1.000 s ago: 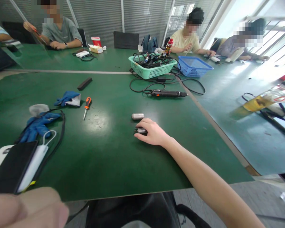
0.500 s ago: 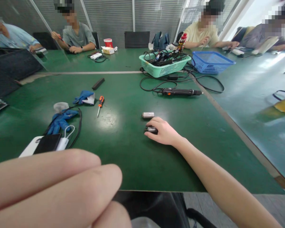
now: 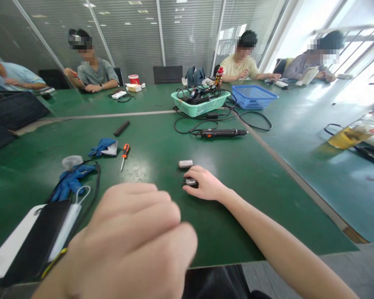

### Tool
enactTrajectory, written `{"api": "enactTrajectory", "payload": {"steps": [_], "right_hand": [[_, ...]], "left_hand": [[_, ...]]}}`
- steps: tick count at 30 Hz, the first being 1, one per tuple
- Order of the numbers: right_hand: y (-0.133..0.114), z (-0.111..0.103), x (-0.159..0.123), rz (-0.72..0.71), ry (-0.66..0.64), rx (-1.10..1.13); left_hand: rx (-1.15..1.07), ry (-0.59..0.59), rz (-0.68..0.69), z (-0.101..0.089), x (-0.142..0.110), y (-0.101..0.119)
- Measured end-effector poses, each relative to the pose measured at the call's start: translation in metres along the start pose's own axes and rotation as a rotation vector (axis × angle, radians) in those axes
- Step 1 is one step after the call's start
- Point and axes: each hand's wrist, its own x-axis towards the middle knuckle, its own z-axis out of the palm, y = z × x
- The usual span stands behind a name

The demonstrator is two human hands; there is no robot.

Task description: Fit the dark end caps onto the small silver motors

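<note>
My right hand (image 3: 202,183) rests on the green table (image 3: 156,145), its thumb and fingers closed around a small silvery metal cylinder (image 3: 191,182) with a dark end. Just beyond those fingers lies a similar metal cylinder (image 3: 185,164) on its side, apart from the hand. My left hand (image 3: 137,236) is raised close to the camera in a fist, its back and knuckles towards me. The inside of the fist is hidden. Farther left an orange-and-black screwdriver (image 3: 125,157) lies on the table.
Left are blue gloves (image 3: 69,182), a phone (image 3: 37,245), a black cable and a dark bar (image 3: 121,128). Beyond the cylinders lie a corded electric screwdriver (image 3: 222,133), a green basket (image 3: 199,109) of tools and a blue basket (image 3: 254,99). Several people sit around the table.
My left hand has moved right and up in view, from extended fingers to a fist. My right hand keeps its hold on the cylinder. The camera view has tilted up.
</note>
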Motion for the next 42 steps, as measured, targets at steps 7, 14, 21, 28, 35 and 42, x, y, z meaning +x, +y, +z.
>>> {"api": "enactTrajectory", "payload": {"steps": [7, 14, 21, 28, 35, 42], "right_hand": [[-0.004, -0.005, 0.0, 0.008, 0.017, 0.015], [0.0, -0.01, -0.002, -0.01, -0.031, 0.029], [0.002, 0.0, 0.0, 0.002, 0.03, 0.004], [0.001, 0.007, 0.001, -0.009, 0.074, -0.021], [0.004, 0.009, 0.001, 0.003, 0.099, -0.046], [0.008, 0.013, 0.0, -0.006, 0.133, -0.074]], "left_hand": [[-0.051, -0.352, -0.307, 0.102, -0.014, -0.086], [-0.057, -0.413, -0.317, 0.141, -0.06, -0.124], [-0.044, -0.429, -0.369, 0.144, -0.06, -0.126], [-0.038, -0.413, -0.376, 0.151, -0.053, -0.126], [0.005, -0.392, -0.437, 0.152, -0.058, -0.126], [0.062, -0.402, -0.417, 0.155, -0.061, -0.125]]}}
